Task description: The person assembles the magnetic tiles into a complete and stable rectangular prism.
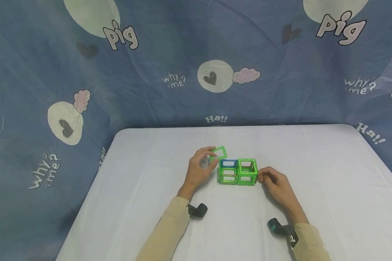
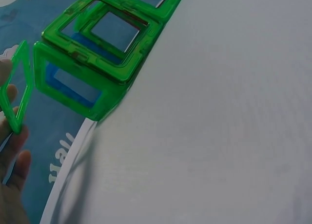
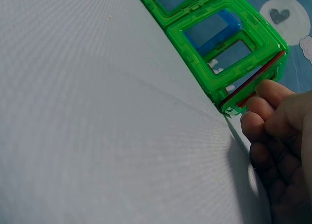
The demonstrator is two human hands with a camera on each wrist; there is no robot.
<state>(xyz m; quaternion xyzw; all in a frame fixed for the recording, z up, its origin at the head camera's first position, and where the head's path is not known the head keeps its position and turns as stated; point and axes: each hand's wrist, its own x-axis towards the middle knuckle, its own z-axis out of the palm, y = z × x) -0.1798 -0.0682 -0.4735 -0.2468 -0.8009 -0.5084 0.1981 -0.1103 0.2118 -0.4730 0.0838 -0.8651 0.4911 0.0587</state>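
My left hand (image 1: 197, 169) pinches a green square magnetic tile (image 1: 225, 152) between fingers and thumb, tilted above the back left corner of a block of joined magnetic tiles (image 1: 237, 174). In the left wrist view that loose tile stands almost edge-on beside the block. Two boxy cells side by side make up the block, mostly green, with a blue tile (image 3: 233, 23) at the back and a red edge (image 3: 258, 77) at the right side. My right hand (image 1: 277, 184) has loosely curled fingers, fingertips right at the block's right side; its thumb is largely hidden in the right wrist view.
The block stands on a white-covered table (image 1: 143, 203). Behind and to the left hangs a blue patterned cloth (image 1: 170, 43). A small black camera (image 1: 198, 210) is strapped to the left wrist, another camera (image 1: 277, 227) to the right.
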